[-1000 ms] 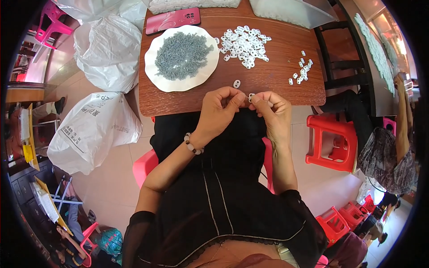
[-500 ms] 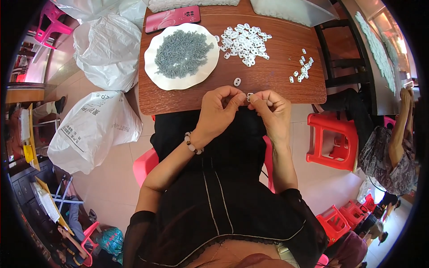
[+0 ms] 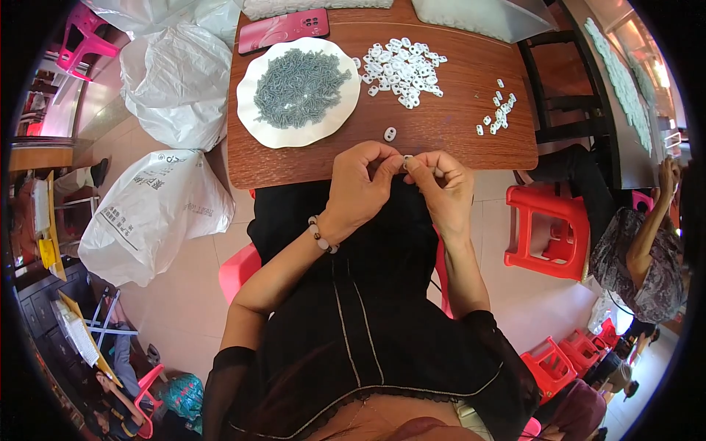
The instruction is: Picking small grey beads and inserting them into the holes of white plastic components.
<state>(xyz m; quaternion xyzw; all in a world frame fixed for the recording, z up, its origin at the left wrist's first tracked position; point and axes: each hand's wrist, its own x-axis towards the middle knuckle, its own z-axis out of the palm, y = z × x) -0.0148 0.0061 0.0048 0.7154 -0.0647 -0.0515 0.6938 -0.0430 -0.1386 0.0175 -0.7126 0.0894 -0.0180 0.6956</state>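
Observation:
My left hand (image 3: 360, 180) and my right hand (image 3: 446, 189) meet over the near edge of the table. The right thumb and finger pinch a small white two-hole plastic piece (image 3: 407, 159). The left thumb and forefinger are pressed together against its side; what they hold, if anything, is too small to make out. Just beyond my fingers lies a single white piece with dark holes (image 3: 390, 134). A white scalloped plate (image 3: 248, 103) to the left bears a heap of small grey screw-like plugs (image 3: 303, 88). Farther back lies a loose pile of white two-hole pieces (image 3: 404, 70).
A smaller scatter of white pieces (image 3: 501, 114) lies at the table's right. A pink phone (image 3: 285, 31) rests at the back left. White plastic bags (image 3: 158, 213) stand left of the table (image 3: 309, 165). A red stool (image 3: 548, 231) and another person (image 3: 640, 250) are to the right.
The white piece between my fingers has turned and moved slightly left. My right hand has shifted a little and its thumb now covers more of the piece.

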